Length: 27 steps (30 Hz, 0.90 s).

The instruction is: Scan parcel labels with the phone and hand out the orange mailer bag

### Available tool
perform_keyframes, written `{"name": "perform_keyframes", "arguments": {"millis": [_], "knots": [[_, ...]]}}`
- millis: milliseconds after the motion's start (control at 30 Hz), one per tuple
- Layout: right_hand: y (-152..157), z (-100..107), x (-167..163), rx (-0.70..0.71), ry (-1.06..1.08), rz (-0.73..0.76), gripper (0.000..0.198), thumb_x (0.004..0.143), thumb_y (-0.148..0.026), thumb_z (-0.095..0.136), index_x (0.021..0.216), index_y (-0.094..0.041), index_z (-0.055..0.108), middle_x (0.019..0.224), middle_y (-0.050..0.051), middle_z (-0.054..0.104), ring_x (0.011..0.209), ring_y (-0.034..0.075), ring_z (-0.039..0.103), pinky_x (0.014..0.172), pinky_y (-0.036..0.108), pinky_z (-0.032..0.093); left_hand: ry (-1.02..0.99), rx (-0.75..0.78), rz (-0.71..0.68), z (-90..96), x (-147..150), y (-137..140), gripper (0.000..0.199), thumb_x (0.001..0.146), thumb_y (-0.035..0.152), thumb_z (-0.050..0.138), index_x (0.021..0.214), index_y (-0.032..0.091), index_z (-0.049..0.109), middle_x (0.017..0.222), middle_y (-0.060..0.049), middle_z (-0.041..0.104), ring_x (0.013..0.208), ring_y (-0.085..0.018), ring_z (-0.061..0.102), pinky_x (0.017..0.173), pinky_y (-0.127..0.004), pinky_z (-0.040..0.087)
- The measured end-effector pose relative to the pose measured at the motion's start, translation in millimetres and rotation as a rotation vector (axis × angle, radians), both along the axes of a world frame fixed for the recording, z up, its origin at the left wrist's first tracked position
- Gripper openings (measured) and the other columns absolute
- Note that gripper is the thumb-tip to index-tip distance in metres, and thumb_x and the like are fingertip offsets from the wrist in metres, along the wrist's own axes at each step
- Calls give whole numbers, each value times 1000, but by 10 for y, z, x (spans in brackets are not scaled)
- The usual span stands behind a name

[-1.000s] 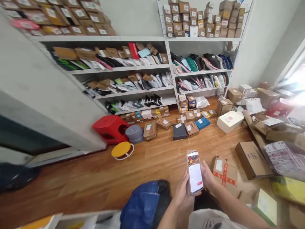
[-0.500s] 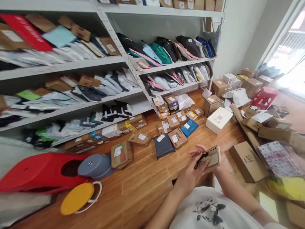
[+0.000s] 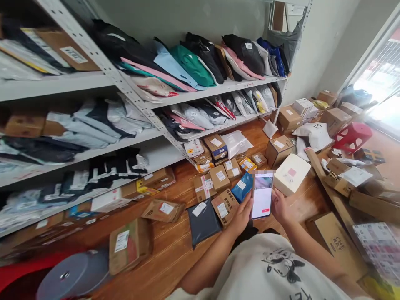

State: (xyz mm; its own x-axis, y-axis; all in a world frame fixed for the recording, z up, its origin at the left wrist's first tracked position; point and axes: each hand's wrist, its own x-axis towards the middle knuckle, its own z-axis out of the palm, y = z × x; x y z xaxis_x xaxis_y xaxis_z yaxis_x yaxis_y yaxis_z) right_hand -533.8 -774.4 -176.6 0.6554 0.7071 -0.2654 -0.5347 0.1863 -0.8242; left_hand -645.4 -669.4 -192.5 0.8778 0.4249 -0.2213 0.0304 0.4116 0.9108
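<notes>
In the head view both hands hold a phone (image 3: 262, 195) upright with its lit screen facing the person: the left hand (image 3: 242, 216) curls round its left edge and the right hand (image 3: 280, 207) clasps its right edge. Just beyond the left hand lie a brown box (image 3: 225, 207) and a dark mailer (image 3: 203, 219) on the floor (image 3: 175, 254), and past the right hand sits a white box (image 3: 292, 173).

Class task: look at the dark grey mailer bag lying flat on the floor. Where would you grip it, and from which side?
Pinch the near short edge of the dark grey mailer bag from above: it lies flat and limp, and boxes crowd its far end.
</notes>
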Motion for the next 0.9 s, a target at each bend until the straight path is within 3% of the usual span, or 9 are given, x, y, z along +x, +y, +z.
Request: {"name": "perform_keyframes", "arguments": {"millis": [67, 133, 300, 433, 533, 667, 767, 900], "knots": [[246, 15, 307, -27, 13, -90, 55, 73, -69, 63, 97, -21, 73, 98, 8, 81, 107, 33, 72, 96, 45, 55, 62, -224, 32, 30, 357, 205, 88, 70, 70, 80, 141, 22, 60, 153, -12, 50, 143, -38, 44, 121, -53, 36], [437, 5, 613, -60, 39, -149, 49, 71, -64, 69, 93, -20, 73, 92, 6, 81, 101, 31, 75, 91, 41, 58, 67, -326, 38, 72, 682, 330, 97, 64, 71, 83, 146, 25, 55, 154, -11, 49, 140, -38, 47, 115, -53, 44], [770, -98, 1180, -148, 101, -76, 44, 74, -60, 71, 92, -20, 72, 79, 4, 81, 87, 28, 79, 79, 37, 62, 59, -299, 145, 94, 1193, 458, 111, 52, 78, 84, 144, 24, 57, 147, -13, 56, 135, -41, 52, 114, -59, 42], [1116, -164, 1316, -160, 136, 149, 52, 74, -66, 68, 102, -22, 73, 90, 3, 82, 92, 28, 78, 85, 39, 61, -37, -292, 328, -6, 1157, 613, 93, 64, 72, 82, 140, 23, 62, 149, -10, 55, 141, -36, 47, 122, -50, 33], [1412, -223, 1127, -140, 165, 358, 59, 70, -70, 72, 106, -23, 74, 100, 4, 82, 104, 31, 75, 95, 43, 58, -79, -365, 502, -80, 868, 695, 96, 68, 69, 82, 147, 22, 54, 148, -13, 56, 137, -36, 51, 116, -50, 41], [1783, -374, 471, -136, 212, 618, 64, 63, -74, 78, 100, -21, 76, 99, 7, 82, 108, 34, 73, 101, 46, 54, -84, -415, 745, -111, 194, 753, 91, 72, 64, 82, 147, 22, 53, 141, -14, 62, 128, -35, 60, 105, -49, 52], [2018, -558, -219, -154, 240, 795, 70, 62, -81, 75, 98, -21, 76, 99, 8, 81, 108, 34, 72, 100, 46, 53, -80, -459, 890, -134, -502, 787, 85, 73, 59, 83, 145, 23, 55, 136, -13, 66, 119, -34, 65, 98, -45, 57], [2351, -879, -1150, -254, 258, 963, 70, 80, -85, 53, 97, -21, 74, 89, 9, 80, 87, 29, 75, 83, 43, 56, -43, -477, 1063, -272, -1627, 879, 90, 72, 56, 85, 148, 23, 51, 133, -15, 67, 101, -31, 72, 80, -39, 62]]}}
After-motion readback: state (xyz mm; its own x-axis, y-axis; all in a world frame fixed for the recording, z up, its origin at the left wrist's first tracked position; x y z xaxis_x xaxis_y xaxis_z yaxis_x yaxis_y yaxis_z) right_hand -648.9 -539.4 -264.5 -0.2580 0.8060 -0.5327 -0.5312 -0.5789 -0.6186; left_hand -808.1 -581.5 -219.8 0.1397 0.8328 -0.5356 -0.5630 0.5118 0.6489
